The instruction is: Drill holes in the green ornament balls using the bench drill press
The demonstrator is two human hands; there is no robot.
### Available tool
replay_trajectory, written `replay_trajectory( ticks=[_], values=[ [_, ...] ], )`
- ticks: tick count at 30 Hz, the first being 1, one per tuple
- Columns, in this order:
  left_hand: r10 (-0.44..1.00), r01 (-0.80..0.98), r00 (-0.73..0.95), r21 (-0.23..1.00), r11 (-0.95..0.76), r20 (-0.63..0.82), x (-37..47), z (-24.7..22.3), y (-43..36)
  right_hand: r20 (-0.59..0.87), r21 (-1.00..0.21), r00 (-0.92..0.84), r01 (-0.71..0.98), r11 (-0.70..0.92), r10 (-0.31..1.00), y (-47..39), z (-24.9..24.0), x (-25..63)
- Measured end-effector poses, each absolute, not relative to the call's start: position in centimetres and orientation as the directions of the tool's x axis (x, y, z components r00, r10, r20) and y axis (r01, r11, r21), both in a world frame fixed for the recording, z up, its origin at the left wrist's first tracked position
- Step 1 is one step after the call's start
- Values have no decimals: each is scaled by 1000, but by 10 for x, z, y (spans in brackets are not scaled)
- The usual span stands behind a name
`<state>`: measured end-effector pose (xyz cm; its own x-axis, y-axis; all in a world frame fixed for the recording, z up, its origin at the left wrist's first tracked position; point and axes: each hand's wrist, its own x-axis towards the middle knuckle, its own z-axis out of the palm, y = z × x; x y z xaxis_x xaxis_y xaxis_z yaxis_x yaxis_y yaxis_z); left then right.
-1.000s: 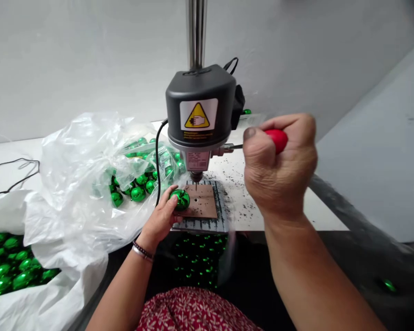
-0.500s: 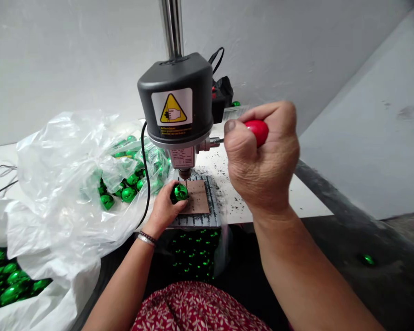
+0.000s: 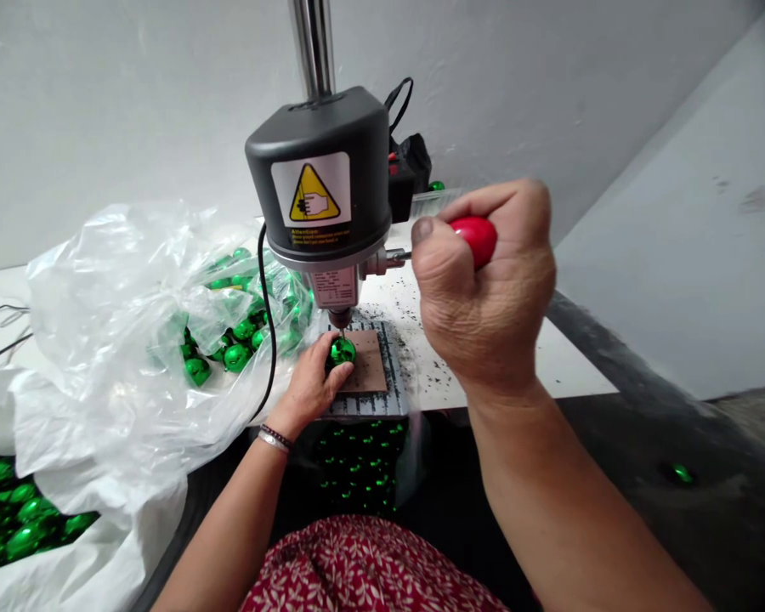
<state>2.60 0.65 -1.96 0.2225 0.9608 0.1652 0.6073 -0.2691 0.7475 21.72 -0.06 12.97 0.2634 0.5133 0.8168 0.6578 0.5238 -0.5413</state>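
Note:
A shiny green ball ornament (image 3: 342,350) is gripped between the thumb and fingers of my left hand (image 3: 315,378), over a brown board (image 3: 368,361) on the drill press base (image 3: 393,387). Right above the ball is the chuck (image 3: 340,319) of the black-housed drill press (image 3: 319,183); its thin bit reaches down to the top of the ball, and I cannot tell whether it has gone in. My right hand (image 3: 490,289) is closed around the red knob (image 3: 477,240) of the feed lever, to the right of the drill head.
Clear plastic bags (image 3: 127,289) with several green balls (image 3: 237,357) lie left of the drill. More balls (image 3: 25,518) fill a white bag at lower left. Dark shavings dot the white table (image 3: 567,365). A black cord (image 3: 271,340) hangs beside my left hand. One ball (image 3: 682,473) lies on the floor.
My left hand has moved the ball slightly right and up, from beside the bit to beneath it. My right hand stays on the red knob, almost unmoved.

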Motion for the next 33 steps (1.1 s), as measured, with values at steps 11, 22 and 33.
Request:
replay_trajectory(
  ticks=[11, 22, 33],
  values=[
    [1000, 482, 16, 876, -27, 22, 25, -11, 17, 810, -549, 266, 658, 516, 522, 0, 128, 218],
    [992, 596, 114, 796, -110, 52, 34, 2, 15, 786, -583, 268, 621, 524, 557, -1, 132, 216],
    [992, 510, 117, 860, -23, -42, 39, -3, 16, 820, -538, 264, 658, 526, 508, -10, 122, 218]
  ],
)
